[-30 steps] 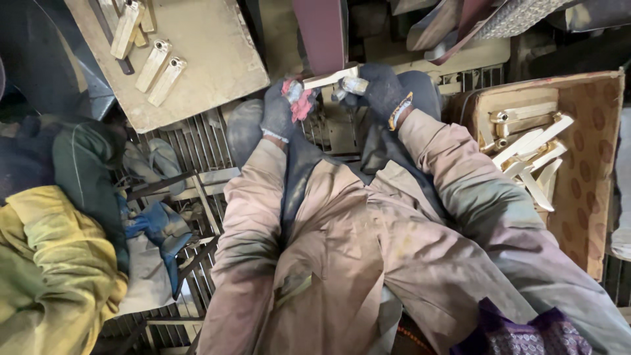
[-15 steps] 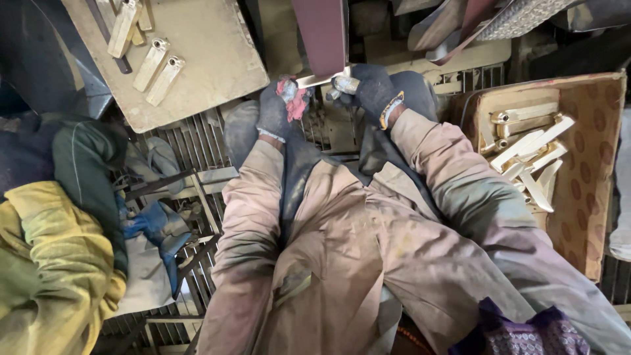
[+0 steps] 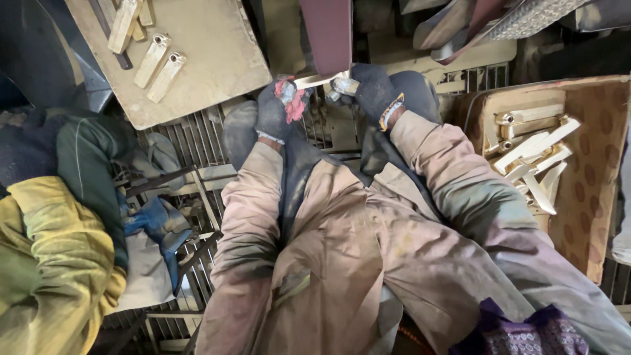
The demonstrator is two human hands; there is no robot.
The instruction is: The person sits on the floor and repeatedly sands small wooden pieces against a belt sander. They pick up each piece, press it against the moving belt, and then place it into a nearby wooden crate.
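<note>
pale metal handle piece (image 3: 322, 80) is being pressed up against the dark red sanding belt (image 3: 327, 33), mid-grinding by the look of it. left hand (image 3: 276, 108) and right hand (image 3: 371, 89), both gloved, are clenching its ends; next move likely needs steady pressure. finished pieces are lying in the box (image 3: 591, 164).

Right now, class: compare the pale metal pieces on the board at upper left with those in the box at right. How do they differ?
The pieces on the board lie flat, few and spaced apart; the pieces in the box are many, heaped and crossing at angles. The board is plain tan; the box is spotted brown. Both hold similar pale elongated parts.
</note>
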